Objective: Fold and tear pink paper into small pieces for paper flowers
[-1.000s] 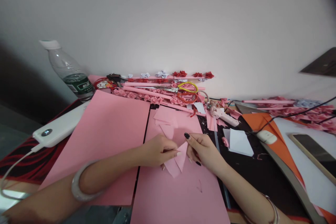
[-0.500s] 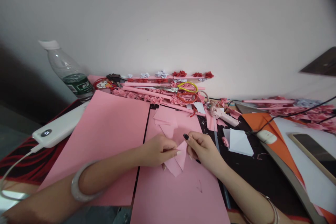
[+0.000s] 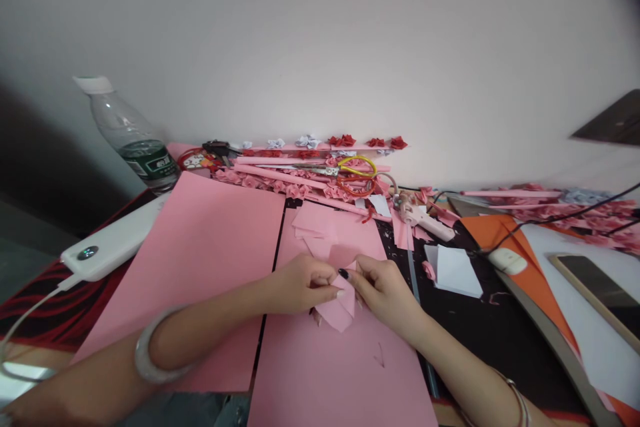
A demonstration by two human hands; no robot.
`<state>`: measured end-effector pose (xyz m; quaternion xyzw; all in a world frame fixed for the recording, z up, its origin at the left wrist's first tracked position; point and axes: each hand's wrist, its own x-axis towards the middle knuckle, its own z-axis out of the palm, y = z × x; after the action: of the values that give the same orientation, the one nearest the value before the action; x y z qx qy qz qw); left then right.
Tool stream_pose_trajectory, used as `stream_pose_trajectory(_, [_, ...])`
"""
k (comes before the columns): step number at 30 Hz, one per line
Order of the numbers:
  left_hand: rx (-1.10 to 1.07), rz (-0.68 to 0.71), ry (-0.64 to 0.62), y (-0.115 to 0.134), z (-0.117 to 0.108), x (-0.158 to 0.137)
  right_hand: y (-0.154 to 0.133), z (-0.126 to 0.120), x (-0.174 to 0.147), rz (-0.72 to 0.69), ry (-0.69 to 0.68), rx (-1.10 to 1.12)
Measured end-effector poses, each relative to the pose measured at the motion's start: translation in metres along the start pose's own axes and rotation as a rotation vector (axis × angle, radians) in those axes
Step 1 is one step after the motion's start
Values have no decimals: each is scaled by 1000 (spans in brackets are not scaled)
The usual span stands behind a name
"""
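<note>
Between my hands is a small piece of folded pink paper point(image 3: 341, 312), held over a large pink sheet point(image 3: 345, 380). My left hand point(image 3: 305, 285) pinches its left side, thumb on top and fingertips showing below. On the upper right part of the paper, my right hand point(image 3: 377, 287) is closed, with its dark-nailed thumb pressing the fold. Just beyond the hands lie small pink paper squares point(image 3: 315, 219) in a loose pile. Another large pink sheet point(image 3: 215, 260) lies to the left.
Scissors point(image 3: 357, 167) rest on pink paper stems and flowers along the wall. A glue gun point(image 3: 425, 219), white paper squares point(image 3: 456, 271) and a phone point(image 3: 600, 290) are to the right. A water bottle point(image 3: 135, 140) and a white power bank point(image 3: 115, 240) stand at the left.
My right hand has moved slightly left, its thumb now over the paper. The paper's right flap has been folded inward and its outline is narrower. My left hand has hardly moved.
</note>
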<state>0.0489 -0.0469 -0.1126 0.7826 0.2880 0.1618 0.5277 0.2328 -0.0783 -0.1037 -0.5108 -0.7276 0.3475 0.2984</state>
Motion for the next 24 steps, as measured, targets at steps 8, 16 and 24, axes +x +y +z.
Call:
stream_pose_trajectory(8, [58,-13,90,2,0,0,3,0,2,17,-89,-12])
stream_pose_trajectory(16, [-151,-83,-5,3,-4,1,2,-2,1,-3,-79,-4])
stream_pose_trajectory(24, [-139,-67,-9,3,-9,1,5,-1,1,8,-82,-17])
